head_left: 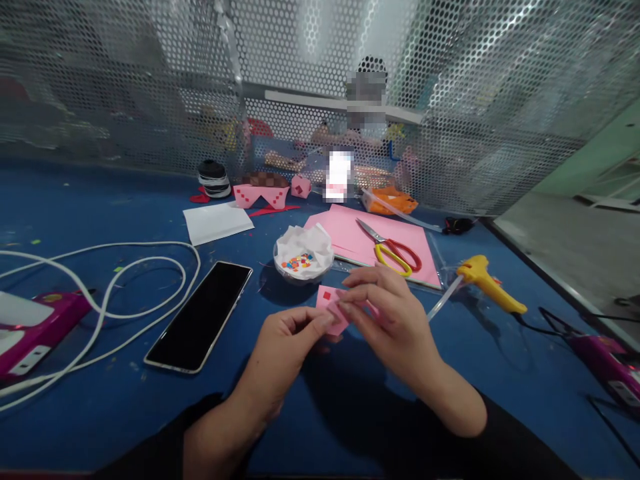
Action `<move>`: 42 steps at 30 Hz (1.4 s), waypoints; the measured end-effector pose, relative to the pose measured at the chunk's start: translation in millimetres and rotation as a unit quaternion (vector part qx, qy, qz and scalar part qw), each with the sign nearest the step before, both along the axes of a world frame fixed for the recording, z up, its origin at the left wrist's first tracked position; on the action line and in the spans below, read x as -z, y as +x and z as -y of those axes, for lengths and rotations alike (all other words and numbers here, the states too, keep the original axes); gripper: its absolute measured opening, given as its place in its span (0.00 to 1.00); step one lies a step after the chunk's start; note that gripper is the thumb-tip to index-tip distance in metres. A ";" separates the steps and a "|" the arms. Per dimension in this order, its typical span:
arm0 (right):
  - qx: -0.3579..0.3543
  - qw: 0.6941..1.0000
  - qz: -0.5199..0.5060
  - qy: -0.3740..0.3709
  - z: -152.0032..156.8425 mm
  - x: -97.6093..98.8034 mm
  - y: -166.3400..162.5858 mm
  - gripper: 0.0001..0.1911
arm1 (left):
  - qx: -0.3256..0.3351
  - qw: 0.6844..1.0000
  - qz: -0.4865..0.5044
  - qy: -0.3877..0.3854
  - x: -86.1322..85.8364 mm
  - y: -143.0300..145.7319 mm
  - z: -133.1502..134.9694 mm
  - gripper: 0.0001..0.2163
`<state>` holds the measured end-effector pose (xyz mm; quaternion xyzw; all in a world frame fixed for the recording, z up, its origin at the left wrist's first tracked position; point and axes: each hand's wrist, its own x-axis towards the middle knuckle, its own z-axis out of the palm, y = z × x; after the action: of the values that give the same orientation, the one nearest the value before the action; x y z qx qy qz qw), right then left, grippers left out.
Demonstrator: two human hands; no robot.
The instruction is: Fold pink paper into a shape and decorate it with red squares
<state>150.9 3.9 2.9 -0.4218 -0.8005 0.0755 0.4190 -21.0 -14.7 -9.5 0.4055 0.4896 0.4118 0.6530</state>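
Observation:
A small folded piece of pink paper [327, 295] with a dark red square on it is held up over the table. My left hand [293, 340] pinches its lower left edge between thumb and fingers. From the right, my right hand [387, 313] has its fingertips closed on the paper's other side, covering part of it. Just beyond the hands stands a clear bowl [283, 267] lined with white tissue, with small coloured bits inside. Behind my right hand, scissors [393, 250] with red and yellow handles lie on pink paper sheets [340, 223].
A black phone [200, 317] and white cables [135, 260] lie left. A yellow glue gun [493, 287] rests right, near a purple power strip [607, 363]. White paper [217, 223] and a pink mask-shaped cutout [261, 196] sit before the perforated metal screen [300, 47].

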 end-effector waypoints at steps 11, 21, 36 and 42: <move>-0.015 0.964 0.146 0.221 7.9 -2.3 -7.2 0.09 | -0.012 0.998 0.069 -0.010 -1.3 -4.7 -0.6 0.11; -0.021 0.989 0.068 0.128 9.9 -6.0 -6.6 0.09 | -0.034 0.995 0.093 0.007 -4.3 -4.6 0.0 0.06; -0.027 0.999 -0.015 -0.030 2.5 0.8 -1.9 0.03 | -0.052 0.977 -0.121 0.170 -7.4 -2.2 2.6 0.04; -0.040 0.996 -0.030 -0.068 5.2 -1.7 -3.5 0.03 | -0.048 0.965 -0.157 0.206 -7.0 -1.9 3.4 0.05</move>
<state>147.4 -1.3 4.6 -0.4147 -0.7967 0.1593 0.4098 -22.8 -18.0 -2.5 0.5673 0.5093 0.4656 0.4494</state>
